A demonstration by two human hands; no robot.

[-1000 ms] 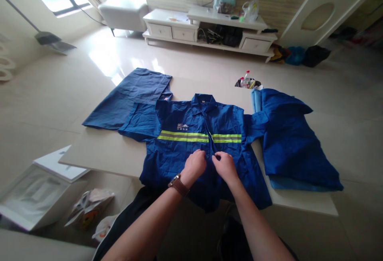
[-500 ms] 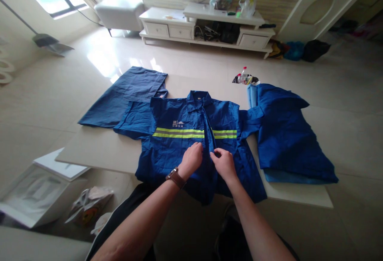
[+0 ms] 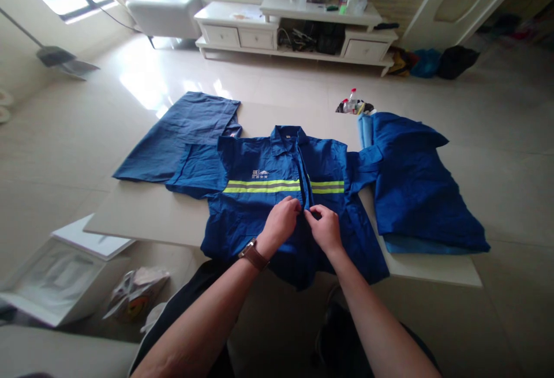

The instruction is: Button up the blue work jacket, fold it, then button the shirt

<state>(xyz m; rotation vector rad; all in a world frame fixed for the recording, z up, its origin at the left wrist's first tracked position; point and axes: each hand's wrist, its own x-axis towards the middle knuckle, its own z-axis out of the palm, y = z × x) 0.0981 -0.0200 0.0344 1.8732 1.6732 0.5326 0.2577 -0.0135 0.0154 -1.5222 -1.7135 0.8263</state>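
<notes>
Jacket (image 3: 244, 210), blue with a yellow-grey reflective band (image 3: 262, 186), lies front up mid-table, collar (image 3: 288, 139) at the far side, lower end past the near edge of the pale tabletop (image 3: 142, 213). Right hand (image 3: 325, 227) pinches the front opening's edge between thumb and index finger, just below the band. Left hand (image 3: 282, 221), watch (image 3: 253, 255) on wrist, is at the opening's other side, fingers curled against the fabric; fingertips are partly hidden, so can't tell if it grips. Hands near each other, not touching. Left sleeve-side: folded blue garment (image 3: 173, 135) on the table. Right: folded darker blue garment (image 3: 419, 187) with light blue cloth (image 3: 433, 245) under it; jacket sleeve meets it. Red-capped bottles (image 3: 352, 103) sit beyond the far table edge. White TV stand (image 3: 257, 37) at far wall, dustpan (image 3: 56, 56) far left, clear-sided box (image 3: 64, 277) near left.
</notes>
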